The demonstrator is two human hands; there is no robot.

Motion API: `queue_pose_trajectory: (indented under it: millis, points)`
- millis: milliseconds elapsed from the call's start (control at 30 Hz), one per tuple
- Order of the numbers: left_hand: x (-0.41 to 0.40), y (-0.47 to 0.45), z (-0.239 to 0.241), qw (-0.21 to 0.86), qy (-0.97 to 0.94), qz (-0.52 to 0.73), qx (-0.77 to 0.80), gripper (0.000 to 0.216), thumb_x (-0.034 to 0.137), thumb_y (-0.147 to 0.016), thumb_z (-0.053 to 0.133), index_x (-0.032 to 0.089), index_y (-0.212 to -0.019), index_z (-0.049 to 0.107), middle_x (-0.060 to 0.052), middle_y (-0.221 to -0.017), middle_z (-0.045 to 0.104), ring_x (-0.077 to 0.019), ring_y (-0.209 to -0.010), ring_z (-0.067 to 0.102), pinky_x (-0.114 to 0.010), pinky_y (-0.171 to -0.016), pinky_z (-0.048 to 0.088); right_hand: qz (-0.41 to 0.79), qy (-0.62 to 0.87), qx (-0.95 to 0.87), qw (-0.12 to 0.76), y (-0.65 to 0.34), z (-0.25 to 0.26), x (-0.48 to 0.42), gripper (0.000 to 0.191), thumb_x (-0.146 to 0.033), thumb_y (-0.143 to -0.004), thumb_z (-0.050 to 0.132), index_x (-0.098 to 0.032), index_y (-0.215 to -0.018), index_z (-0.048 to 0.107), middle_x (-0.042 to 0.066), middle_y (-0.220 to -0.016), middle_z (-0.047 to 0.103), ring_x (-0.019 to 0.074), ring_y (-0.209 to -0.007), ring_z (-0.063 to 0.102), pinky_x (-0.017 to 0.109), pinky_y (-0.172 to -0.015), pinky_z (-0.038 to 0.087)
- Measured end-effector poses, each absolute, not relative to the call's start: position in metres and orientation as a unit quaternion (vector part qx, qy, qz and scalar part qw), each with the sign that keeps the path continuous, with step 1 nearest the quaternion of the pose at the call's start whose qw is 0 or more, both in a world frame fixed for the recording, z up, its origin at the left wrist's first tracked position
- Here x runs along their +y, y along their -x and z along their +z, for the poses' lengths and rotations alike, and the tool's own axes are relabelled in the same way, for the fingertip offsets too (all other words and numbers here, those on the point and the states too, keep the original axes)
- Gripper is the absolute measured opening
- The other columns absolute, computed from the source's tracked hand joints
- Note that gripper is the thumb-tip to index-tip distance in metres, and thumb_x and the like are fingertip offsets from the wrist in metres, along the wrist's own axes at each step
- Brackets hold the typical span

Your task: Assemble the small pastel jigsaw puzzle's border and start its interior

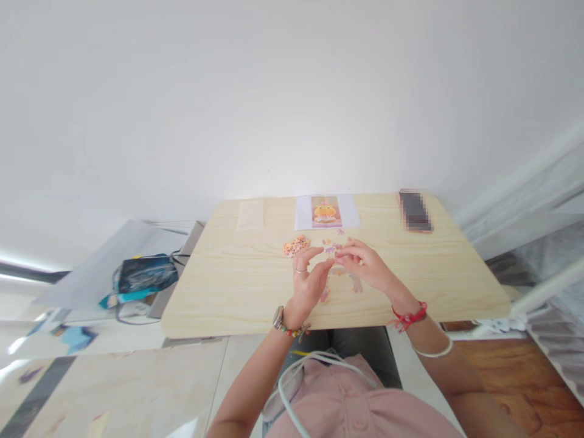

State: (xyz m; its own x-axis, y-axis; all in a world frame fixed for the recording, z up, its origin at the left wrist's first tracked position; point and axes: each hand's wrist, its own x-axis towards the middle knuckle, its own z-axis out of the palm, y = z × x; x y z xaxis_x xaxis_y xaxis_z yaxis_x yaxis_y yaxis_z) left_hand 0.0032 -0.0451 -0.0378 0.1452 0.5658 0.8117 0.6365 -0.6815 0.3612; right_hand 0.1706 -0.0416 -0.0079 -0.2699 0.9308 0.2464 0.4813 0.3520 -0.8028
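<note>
My left hand (311, 281) is over the table with its thumb and index finger apart, the thumb tip close to my right fingertips. My right hand (367, 266) has its fingertips pinched together, seemingly on a small pinkish puzzle piece (337, 258) that the fingers partly cover. Loose purple and pink puzzle pieces (329, 249) lie just beyond the fingertips. Below my hands are a few joined pieces (356, 283) and more pieces (325, 296), partly hidden by my left hand. A pile of orange puzzle pieces (296, 245) sits beyond my left fingers.
A printed picture sheet (303, 213) with a yellow figure lies at the table's back, near the wall. To its left is a pale paper rectangle (250, 215); a dark phone (415, 211) is at the back right. A dark bag (146, 275) rests left of the wooden table (219, 286).
</note>
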Motion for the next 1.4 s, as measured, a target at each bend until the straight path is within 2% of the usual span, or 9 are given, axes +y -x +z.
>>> queue_pose_trajectory:
  millis: [133, 267, 567, 867, 1000, 1167, 1400]
  points:
    - [-0.049, 0.002, -0.037, 0.039, 0.771, -0.519, -0.367, 0.008, 0.020, -0.076, 0.060, 0.026, -0.080, 0.064, -0.004, -0.099, 0.050, -0.0178, -0.096, 0.047, -0.032, -0.075, 0.044, 0.308, 0.426, -0.774, 0.353, -0.178, 0.001, -0.043, 0.020, -0.037, -0.079, 0.055, -0.021, -0.084, 0.065, 0.004, -0.087, 0.053, 0.0153, -0.085, 0.053, 0.029, -0.076, 0.045]
    - [-0.050, 0.003, -0.038, 0.004, 0.760, -0.504, -0.411, 0.005, 0.024, -0.076, 0.060, 0.023, -0.080, 0.063, -0.007, -0.104, 0.048, -0.0189, -0.097, 0.047, -0.030, -0.071, 0.044, 0.229, 0.413, -0.803, 0.365, -0.180, 0.004, -0.049, 0.019, -0.039, -0.079, 0.055, -0.022, -0.083, 0.065, 0.004, -0.090, 0.049, 0.0169, -0.090, 0.051, 0.032, -0.081, 0.044]
    - [-0.053, 0.005, -0.037, -0.052, 0.805, -0.456, -0.376, 0.013, 0.031, -0.076, 0.060, 0.022, -0.084, 0.062, -0.008, -0.107, 0.049, -0.0194, -0.097, 0.047, -0.030, -0.071, 0.043, 0.127, 0.432, -0.811, 0.373, -0.183, -0.012, -0.062, 0.018, -0.036, -0.081, 0.052, -0.025, -0.086, 0.065, 0.006, -0.092, 0.050, 0.0184, -0.086, 0.050, 0.033, -0.072, 0.045]
    - [-0.060, 0.002, -0.044, -0.105, 0.855, -0.379, -0.338, 0.015, 0.026, -0.077, 0.057, 0.023, -0.092, 0.060, -0.008, -0.112, 0.048, -0.0215, -0.105, 0.044, -0.039, -0.082, 0.044, 0.101, 0.442, -0.824, 0.339, -0.198, -0.037, -0.075, 0.017, -0.036, -0.080, 0.054, -0.024, -0.084, 0.066, 0.007, -0.091, 0.051, 0.0173, -0.081, 0.048, 0.033, -0.073, 0.044]
    - [-0.067, -0.007, -0.055, -0.126, 0.871, -0.330, -0.342, 0.013, 0.024, -0.076, 0.058, 0.022, -0.088, 0.060, -0.008, -0.116, 0.046, -0.0230, -0.109, 0.041, -0.042, -0.088, 0.043, 0.101, 0.457, -0.826, 0.314, -0.206, -0.052, -0.086, 0.019, -0.037, -0.080, 0.053, -0.024, -0.081, 0.066, 0.007, -0.089, 0.053, 0.0165, -0.076, 0.047, 0.033, -0.072, 0.044]
    - [-0.073, -0.021, -0.064, -0.129, 0.885, -0.288, -0.342, 0.008, 0.022, -0.074, 0.059, 0.020, -0.082, 0.061, -0.010, -0.116, 0.045, -0.0249, -0.109, 0.042, -0.045, -0.087, 0.045, 0.088, 0.470, -0.828, 0.292, -0.215, -0.069, -0.097, 0.022, -0.038, -0.081, 0.051, -0.023, -0.078, 0.067, 0.006, -0.086, 0.054, 0.0158, -0.072, 0.046, 0.032, -0.070, 0.042]
    - [-0.076, -0.032, -0.073, -0.110, 0.889, -0.268, -0.354, 0.006, 0.018, -0.076, 0.056, 0.018, -0.078, 0.062, -0.009, -0.115, 0.046, -0.0249, -0.110, 0.041, -0.043, -0.087, 0.046, 0.051, 0.481, -0.831, 0.276, -0.219, -0.079, -0.102, 0.022, -0.035, -0.083, 0.049, -0.022, -0.079, 0.066, 0.007, -0.083, 0.055, 0.0155, -0.071, 0.046, 0.031, -0.068, 0.039]
